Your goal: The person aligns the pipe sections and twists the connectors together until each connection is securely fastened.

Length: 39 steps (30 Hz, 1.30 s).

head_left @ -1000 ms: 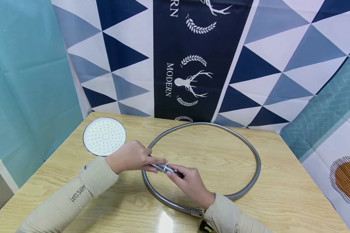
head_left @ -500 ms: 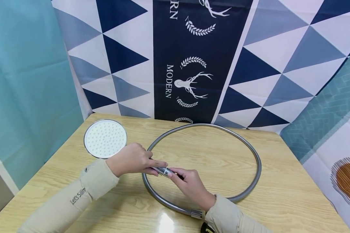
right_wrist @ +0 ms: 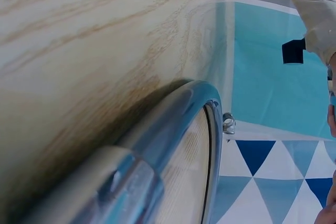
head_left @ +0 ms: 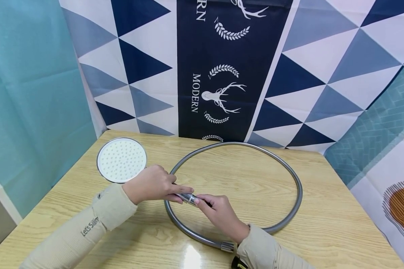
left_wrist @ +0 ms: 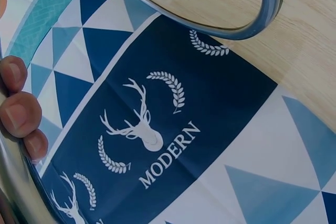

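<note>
In the head view, the left hand grips a slim chrome tube, its index finger laid along the top. The right hand pinches the same tube's right end between thumb and fingers, near a bright ring. A round shower head with a white nozzle face lies just left of the left hand; I cannot tell whether the tube is its handle. Curled fingertips rest against the chrome tube in the left wrist view. A grey metal shower hose loops behind both hands.
The hose's ribbed end nut lies on the wooden table beside the right sleeve. A black part shows below that sleeve. Patterned cloth closes off the back, and a teal sheet hangs at the left.
Both hands keep their hold on the tube. The right thumb and fingers have shifted slightly on its end. The head view has tilted a little; the shower head and hose lie as before.
</note>
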### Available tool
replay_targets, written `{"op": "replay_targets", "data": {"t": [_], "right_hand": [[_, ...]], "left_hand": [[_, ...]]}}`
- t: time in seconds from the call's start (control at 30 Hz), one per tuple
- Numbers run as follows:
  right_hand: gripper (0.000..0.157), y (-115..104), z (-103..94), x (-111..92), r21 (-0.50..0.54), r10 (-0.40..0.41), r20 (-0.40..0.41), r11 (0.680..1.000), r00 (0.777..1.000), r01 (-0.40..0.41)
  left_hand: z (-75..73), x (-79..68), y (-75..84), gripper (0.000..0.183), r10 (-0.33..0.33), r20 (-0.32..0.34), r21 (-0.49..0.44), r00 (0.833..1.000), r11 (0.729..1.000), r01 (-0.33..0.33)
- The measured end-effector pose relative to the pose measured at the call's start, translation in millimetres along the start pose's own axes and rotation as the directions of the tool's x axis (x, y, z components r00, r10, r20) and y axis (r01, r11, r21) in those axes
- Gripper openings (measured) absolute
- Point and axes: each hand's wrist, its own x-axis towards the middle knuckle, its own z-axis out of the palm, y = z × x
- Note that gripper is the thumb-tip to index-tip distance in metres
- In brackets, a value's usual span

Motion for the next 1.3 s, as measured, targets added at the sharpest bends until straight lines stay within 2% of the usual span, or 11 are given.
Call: {"op": "replay_targets", "data": {"t": [0.27,0.37,0.43,0.53,0.63,0.7,0.83,1.0,1.3], "right_hand": [[0.024,-3,0.1,0,0.041,0.085,0.014,0.995,0.996,-0.086],[0.024,-1,2.0,-1,0.059,0.099,-0.007,0.993,0.995,-0.098],[0.026,2,3.7,-2,0.056,0.072,-0.034,0.996,0.997,-0.070],[0.032,6,6.4,-3,0.025,-0.051,-0.085,0.998,0.995,0.053],[0.033,10,8.5,-3,-0.027,-0.192,-0.132,0.981,0.973,0.190],[0.031,11,9.2,-3,-0.047,-0.242,-0.156,0.970,0.958,0.238],[0.030,11,9.3,-4,-0.041,-0.254,-0.177,0.967,0.951,0.250],[0.025,10,9.3,-4,-0.029,-0.228,-0.174,0.973,0.958,0.227],[0.029,7,7.3,-3,-0.048,-0.187,-0.143,0.982,0.972,0.182]], "left_hand": [[-0.8,0.3,0.0,0.034,-0.005,0.014,0.015,1.000,1.000,0.004],[-1.1,0.1,0.5,0.033,-0.015,0.025,0.017,1.000,1.000,0.014],[-1.5,-0.1,0.7,0.033,-0.024,0.036,0.009,0.999,1.000,0.023],[-2.2,-0.1,0.6,0.033,-0.039,0.049,-0.007,0.998,0.999,0.039],[-2.5,0.0,0.0,0.033,-0.042,0.052,-0.012,0.998,0.999,0.043],[-2.5,0.2,-0.3,0.034,-0.042,0.050,-0.011,0.998,0.999,0.043],[-2.3,0.3,-0.4,0.034,-0.040,0.041,-0.006,0.998,0.999,0.040],[-1.9,-0.2,0.1,0.034,-0.041,0.039,-0.012,0.998,0.999,0.041],[-3.8,-0.4,-0.4,0.034,-0.043,0.065,-0.027,0.997,0.999,0.045]]}}
